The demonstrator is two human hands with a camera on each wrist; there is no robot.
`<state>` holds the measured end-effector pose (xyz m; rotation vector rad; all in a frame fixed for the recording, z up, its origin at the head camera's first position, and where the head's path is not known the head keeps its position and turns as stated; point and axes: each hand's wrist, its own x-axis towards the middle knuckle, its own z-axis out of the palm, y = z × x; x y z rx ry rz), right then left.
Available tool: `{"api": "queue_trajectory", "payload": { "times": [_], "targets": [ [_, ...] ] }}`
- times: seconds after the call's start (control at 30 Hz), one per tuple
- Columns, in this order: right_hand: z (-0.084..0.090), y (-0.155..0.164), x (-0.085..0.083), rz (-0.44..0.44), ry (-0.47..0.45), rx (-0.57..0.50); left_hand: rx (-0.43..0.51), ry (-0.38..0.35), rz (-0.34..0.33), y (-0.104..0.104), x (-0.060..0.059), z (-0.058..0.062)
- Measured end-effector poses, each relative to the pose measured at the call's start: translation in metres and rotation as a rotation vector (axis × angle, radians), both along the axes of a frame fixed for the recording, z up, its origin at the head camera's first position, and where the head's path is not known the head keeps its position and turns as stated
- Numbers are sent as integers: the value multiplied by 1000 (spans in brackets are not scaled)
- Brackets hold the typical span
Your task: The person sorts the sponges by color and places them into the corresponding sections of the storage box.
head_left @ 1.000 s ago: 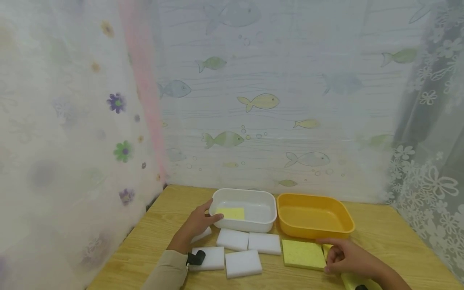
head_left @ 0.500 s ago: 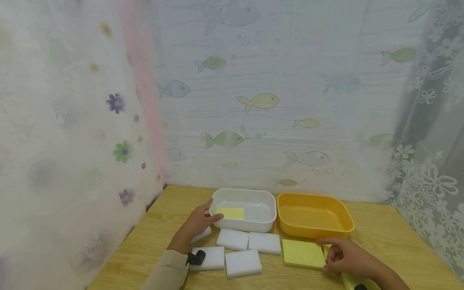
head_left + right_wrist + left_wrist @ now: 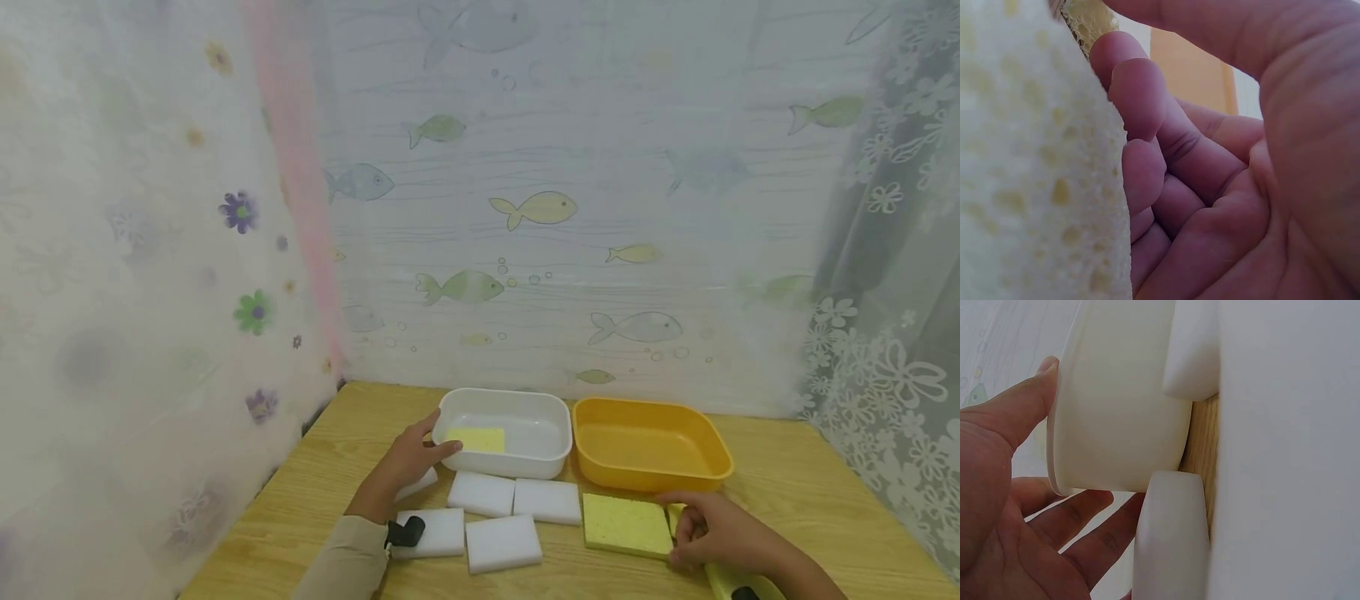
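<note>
My left hand (image 3: pixel 412 454) holds the white basin (image 3: pixel 517 467) at its left end, thumb over the rim and fingers along the outer wall. A flat yellow piece (image 3: pixel 480 439) lies inside that basin. On the right, my right hand (image 3: pixel 720 529) grips a yellow sponge (image 3: pixel 626 525) at its right end, between index finger and thumb. The other fingers (image 3: pixel 1141 100) are curled in the right wrist view. Under this hand a further yellow sponge (image 3: pixel 675 515) partly shows, and another (image 3: pixel 738 583) lies below the wrist.
An orange basin (image 3: pixel 652 479) stands right of the white one. Several white sponges (image 3: pixel 502 543) lie in front of the white basin, one (image 3: pixel 420 483) partly hidden by the left hand. Curtains (image 3: pixel 540 208) hang behind the wooden table (image 3: pixel 795 467).
</note>
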<state>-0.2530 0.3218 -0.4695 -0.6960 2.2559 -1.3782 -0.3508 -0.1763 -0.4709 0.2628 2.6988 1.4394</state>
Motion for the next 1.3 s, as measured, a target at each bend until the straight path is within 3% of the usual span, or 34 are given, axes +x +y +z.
{"api": "queue_trajectory", "payload": {
  "times": [0.8, 1.3],
  "targets": [
    [4, -8, 5, -49, 80, 115, -19, 2, 2, -1, -1, -1],
    [7, -6, 6, -62, 51, 140, -6, 3, -13, -2, -2, -4]
  ]
}}
